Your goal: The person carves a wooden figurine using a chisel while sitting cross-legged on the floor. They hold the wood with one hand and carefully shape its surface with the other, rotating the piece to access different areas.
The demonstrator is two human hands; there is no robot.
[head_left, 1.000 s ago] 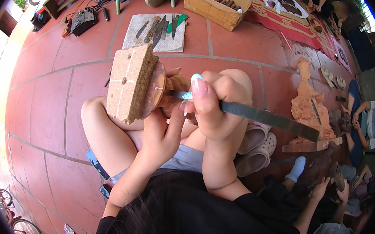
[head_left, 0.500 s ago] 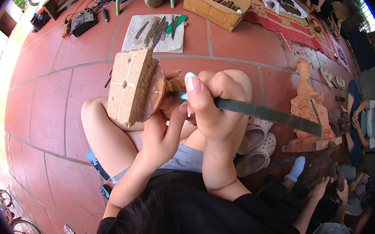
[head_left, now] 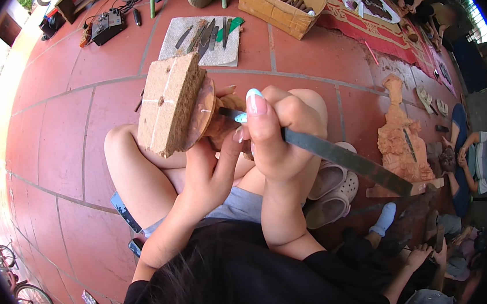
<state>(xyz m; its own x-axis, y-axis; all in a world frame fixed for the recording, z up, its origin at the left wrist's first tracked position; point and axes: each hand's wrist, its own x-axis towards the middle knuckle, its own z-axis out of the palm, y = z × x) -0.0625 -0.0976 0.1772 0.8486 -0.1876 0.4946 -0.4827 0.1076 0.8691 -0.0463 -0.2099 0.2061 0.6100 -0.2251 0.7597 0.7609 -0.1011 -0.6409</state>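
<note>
Above my crossed legs, my left hand (head_left: 210, 169) is closed round a small wooden carving (head_left: 223, 124), mostly hidden by my fingers. Its round base is fixed to a thick, rough-edged particle-board block (head_left: 166, 105) with chalk-like lines and small holes. My right hand (head_left: 283, 132) grips a flat, dark metal carving blade (head_left: 350, 161), thumb along it. One end of the blade meets the carving close to the round base; the other sticks out to the right. My left thumb lies beside my right fingers.
Ahead, several blades (head_left: 207, 36) lie on a white cloth (head_left: 173, 27). A cardboard box (head_left: 279, 10) stands beyond. To the right are a large wood carving (head_left: 400, 142), clogs (head_left: 331, 203) and other people. A black electrical box (head_left: 108, 27) with cables sits at the far left.
The block and carving have risen slightly and shifted a little left. My right hand has turned a bit, so the blade's outer end points lower. At the right, another person's hands have moved.
</note>
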